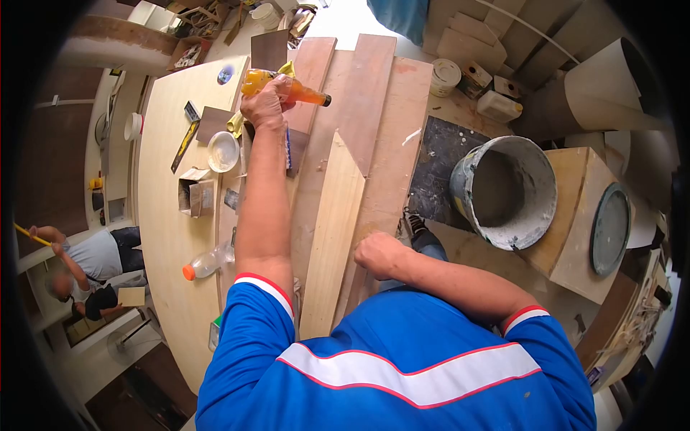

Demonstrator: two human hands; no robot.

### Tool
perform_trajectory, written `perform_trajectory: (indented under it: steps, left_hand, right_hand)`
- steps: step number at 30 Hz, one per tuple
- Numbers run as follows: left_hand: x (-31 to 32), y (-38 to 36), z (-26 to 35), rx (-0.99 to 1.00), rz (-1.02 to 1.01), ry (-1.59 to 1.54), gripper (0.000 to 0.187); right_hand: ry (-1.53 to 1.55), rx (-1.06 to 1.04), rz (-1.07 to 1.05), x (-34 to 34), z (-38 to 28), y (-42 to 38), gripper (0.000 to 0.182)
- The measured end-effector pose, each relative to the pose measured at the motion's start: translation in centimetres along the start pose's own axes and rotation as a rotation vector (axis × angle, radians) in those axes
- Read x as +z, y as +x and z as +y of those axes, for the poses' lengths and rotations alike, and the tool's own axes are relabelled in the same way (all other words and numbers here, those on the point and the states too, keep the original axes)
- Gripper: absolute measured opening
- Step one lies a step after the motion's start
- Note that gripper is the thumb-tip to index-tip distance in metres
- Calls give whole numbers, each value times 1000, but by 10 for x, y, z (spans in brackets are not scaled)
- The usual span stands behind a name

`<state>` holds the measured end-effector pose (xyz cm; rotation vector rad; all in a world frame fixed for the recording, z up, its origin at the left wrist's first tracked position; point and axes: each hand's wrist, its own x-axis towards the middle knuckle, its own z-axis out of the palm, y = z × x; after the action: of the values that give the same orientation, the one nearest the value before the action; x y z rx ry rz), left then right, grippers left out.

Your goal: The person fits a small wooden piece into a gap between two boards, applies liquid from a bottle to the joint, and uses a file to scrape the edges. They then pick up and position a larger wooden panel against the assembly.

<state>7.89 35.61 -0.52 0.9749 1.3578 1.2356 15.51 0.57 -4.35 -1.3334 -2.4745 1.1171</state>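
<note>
My left hand (pixel 263 108) is wrapped round a bottle of orange liquid (pixel 305 92), tilted on its side with its dark cap pointing right. The hand is over the far part of the worktable, near a yellow cloth (pixel 235 124) and a white round tub (pixel 223 151). Closer to my body, my right hand (pixel 381 255) is closed in a fist at the table's right edge; nothing shows in it. Between my arms lies a pale wood strip with a slanted end (pixel 332 237), beside a long brown board (pixel 365 108).
A large plaster-smeared bucket (pixel 467 179) stands right of the table, beside a wooden box (pixel 568 208). A clear bottle with an orange cap (pixel 208 263), a small open carton (pixel 196 194) and a square (pixel 187 140) lie left. Another person (pixel 100 255) holds a yellow stick at far left.
</note>
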Motion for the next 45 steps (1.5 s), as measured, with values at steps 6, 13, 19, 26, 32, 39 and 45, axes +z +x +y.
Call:
perform_trajectory:
  steps: [6, 13, 19, 26, 32, 39, 45]
  left_hand:
    - [-1, -5, 4, -40, 7, -33, 42]
    - [-32, -41, 35, -336, -146, -458, 31]
    - [-111, -139, 13, -680, -378, -642, 50]
    - [-201, -256, 27, -949, -153, -409, 46]
    - [-261, -314, 132, -677, -336, -117, 54]
    - [-313, -259, 212, -211, -724, 1710, 49]
    - [-335, -201, 99, -577, -717, 2194, 29]
  right_hand:
    - [-29, 15, -28, -2, -2, -1, 9]
    - [-15, -9, -34, 1, 3, -5, 12]
    - [-38, -39, -55, 9, 10, -4, 15]
    - [79, -116, -60, -13, 6, -7, 36]
    - [159, -109, -36, -13, 10, -11, 46]
    - [111, -169, -71, -17, 12, -5, 47]
    - [139, -203, -78, -19, 13, 1, 56]
